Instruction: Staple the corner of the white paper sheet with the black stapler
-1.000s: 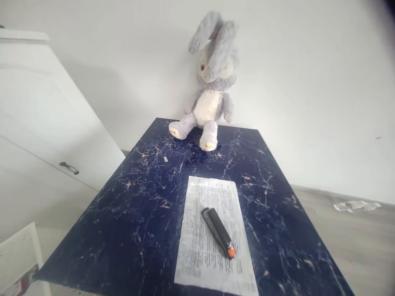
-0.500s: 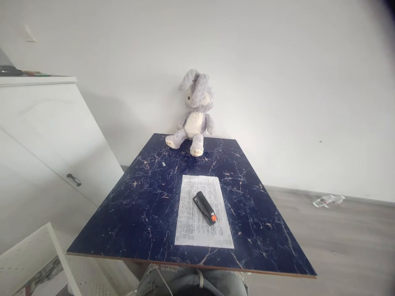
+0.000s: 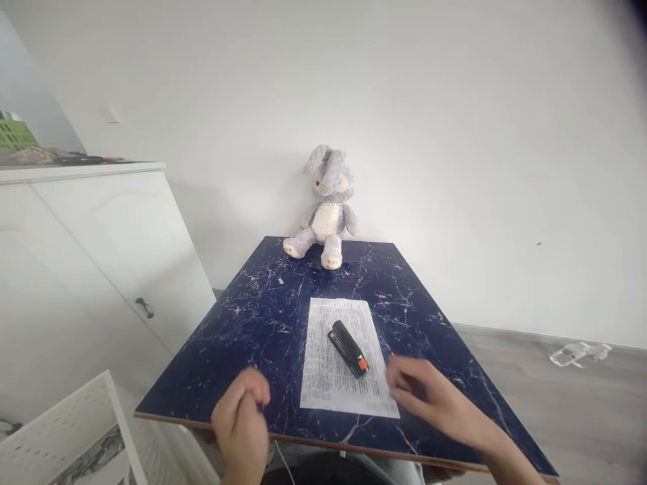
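Observation:
My left hand (image 3: 243, 421) is over the front edge of the table, left of the paper, fingers curled into a loose fist with nothing seen in it. By the right edge of the printed sheet of paper (image 3: 323, 380) is my right hand (image 3: 429, 397), slightly blurred, thumb and bent fingers apart and holding nothing. A black stapler (image 3: 348, 348) with an orange end lies slantwise on the sheet. Neither hand touches the stapler. Whether the right fingertips touch the paper, I cannot tell.
A grey plush rabbit (image 3: 328, 215) sits at the back of the blue marbled table (image 3: 242, 316), against the wall. Left are a white cabinet (image 3: 101, 249) and a white perforated basket (image 3: 60, 431). A clear plastic item (image 3: 576, 353) lies on the floor at right.
Both my hands have come into view from below, one on each side of the paper. The view has shifted, so everything appears lower and further right. Stapler and paper stay in place.

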`<state>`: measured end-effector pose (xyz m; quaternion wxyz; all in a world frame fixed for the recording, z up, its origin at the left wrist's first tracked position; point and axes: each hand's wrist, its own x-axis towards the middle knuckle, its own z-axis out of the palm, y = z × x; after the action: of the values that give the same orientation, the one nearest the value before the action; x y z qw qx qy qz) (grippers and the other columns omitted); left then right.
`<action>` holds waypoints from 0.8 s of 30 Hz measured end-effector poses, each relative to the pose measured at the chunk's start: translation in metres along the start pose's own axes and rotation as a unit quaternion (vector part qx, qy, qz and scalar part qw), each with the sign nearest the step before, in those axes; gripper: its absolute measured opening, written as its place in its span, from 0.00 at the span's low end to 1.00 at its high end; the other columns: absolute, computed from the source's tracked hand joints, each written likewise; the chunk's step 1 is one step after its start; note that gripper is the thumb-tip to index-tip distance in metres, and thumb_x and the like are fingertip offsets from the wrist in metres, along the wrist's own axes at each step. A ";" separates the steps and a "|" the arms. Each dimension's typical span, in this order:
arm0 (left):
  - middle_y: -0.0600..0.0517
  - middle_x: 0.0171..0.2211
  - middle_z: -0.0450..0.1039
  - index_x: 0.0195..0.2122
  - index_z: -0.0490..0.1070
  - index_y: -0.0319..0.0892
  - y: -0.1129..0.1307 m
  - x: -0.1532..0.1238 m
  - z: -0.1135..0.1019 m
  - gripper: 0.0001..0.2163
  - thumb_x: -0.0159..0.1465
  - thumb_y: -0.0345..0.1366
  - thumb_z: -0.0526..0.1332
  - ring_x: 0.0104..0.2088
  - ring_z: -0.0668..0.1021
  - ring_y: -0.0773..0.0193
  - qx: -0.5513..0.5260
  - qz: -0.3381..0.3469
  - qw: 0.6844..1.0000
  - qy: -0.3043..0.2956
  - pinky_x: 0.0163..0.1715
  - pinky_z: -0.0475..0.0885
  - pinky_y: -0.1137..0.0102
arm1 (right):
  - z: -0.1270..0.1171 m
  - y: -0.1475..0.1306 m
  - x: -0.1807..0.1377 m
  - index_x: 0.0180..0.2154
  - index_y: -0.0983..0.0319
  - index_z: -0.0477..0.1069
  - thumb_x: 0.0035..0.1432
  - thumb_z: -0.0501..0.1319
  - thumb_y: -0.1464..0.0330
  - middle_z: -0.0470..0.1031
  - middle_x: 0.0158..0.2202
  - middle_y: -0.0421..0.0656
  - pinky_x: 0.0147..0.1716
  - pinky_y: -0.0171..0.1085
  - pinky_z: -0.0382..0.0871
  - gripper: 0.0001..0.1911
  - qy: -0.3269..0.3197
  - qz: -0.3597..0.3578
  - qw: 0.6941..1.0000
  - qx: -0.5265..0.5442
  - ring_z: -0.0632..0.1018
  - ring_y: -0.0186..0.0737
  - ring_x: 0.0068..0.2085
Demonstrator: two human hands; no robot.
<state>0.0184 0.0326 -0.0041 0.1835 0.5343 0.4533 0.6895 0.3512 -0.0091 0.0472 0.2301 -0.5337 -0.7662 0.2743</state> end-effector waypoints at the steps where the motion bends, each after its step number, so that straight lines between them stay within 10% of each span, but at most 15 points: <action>1: 0.53 0.20 0.64 0.20 0.64 0.45 0.003 0.015 0.023 0.12 0.61 0.29 0.55 0.22 0.69 0.62 -0.029 -0.005 1.000 0.010 0.24 0.66 0.67 | -0.001 -0.002 0.022 0.42 0.56 0.71 0.70 0.56 0.45 0.74 0.37 0.45 0.36 0.41 0.68 0.22 0.000 0.019 1.000 -0.014 0.74 0.44 0.37; 6: 0.53 0.23 0.70 0.23 0.65 0.43 -0.011 0.116 0.117 0.11 0.59 0.25 0.51 0.26 0.73 0.64 0.057 0.031 0.998 -0.019 0.32 0.68 0.69 | 0.023 -0.003 0.114 0.56 0.63 0.64 0.52 0.72 0.45 0.72 0.54 0.57 0.39 0.41 0.67 0.41 -0.053 0.070 0.987 -0.135 0.75 0.57 0.50; 11: 0.34 0.57 0.75 0.54 0.77 0.40 -0.107 0.189 0.144 0.17 0.69 0.34 0.55 0.59 0.75 0.42 0.395 -0.006 0.892 -0.221 0.58 0.70 0.49 | 0.041 0.014 0.162 0.47 0.63 0.67 0.63 0.64 0.62 0.77 0.40 0.50 0.32 0.38 0.59 0.15 -0.080 0.074 0.977 -0.182 0.77 0.48 0.39; 16: 0.37 0.77 0.46 0.75 0.56 0.49 -0.181 0.197 0.150 0.30 0.75 0.51 0.48 0.75 0.52 0.28 0.498 -0.041 0.794 -0.346 0.65 0.51 0.27 | 0.023 0.023 0.172 0.57 0.60 0.63 0.57 0.70 0.56 0.77 0.40 0.46 0.31 0.36 0.60 0.32 -0.158 0.056 0.980 -0.106 0.76 0.44 0.36; 20: 0.34 0.71 0.61 0.69 0.68 0.39 -0.203 0.194 0.157 0.26 0.75 0.41 0.48 0.72 0.60 0.33 0.481 0.048 0.793 -0.370 0.68 0.55 0.34 | 0.015 0.023 0.161 0.71 0.56 0.49 0.52 0.73 0.58 0.75 0.40 0.43 0.33 0.36 0.61 0.52 -0.197 0.029 0.978 -0.063 0.75 0.43 0.36; 24: 0.36 0.61 0.74 0.60 0.76 0.36 -0.208 0.197 0.156 0.22 0.71 0.30 0.49 0.62 0.75 0.47 0.424 0.110 0.821 -0.365 0.67 0.66 0.52 | 0.029 0.029 0.157 0.68 0.59 0.54 0.56 0.64 0.70 0.71 0.31 0.38 0.31 0.36 0.58 0.40 -0.093 0.041 0.994 -0.038 0.73 0.41 0.31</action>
<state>0.0402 0.3534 -0.0603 0.0138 0.8186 0.5387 0.1990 0.3011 0.1417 0.0157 0.1260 -0.5451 -0.7717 0.3024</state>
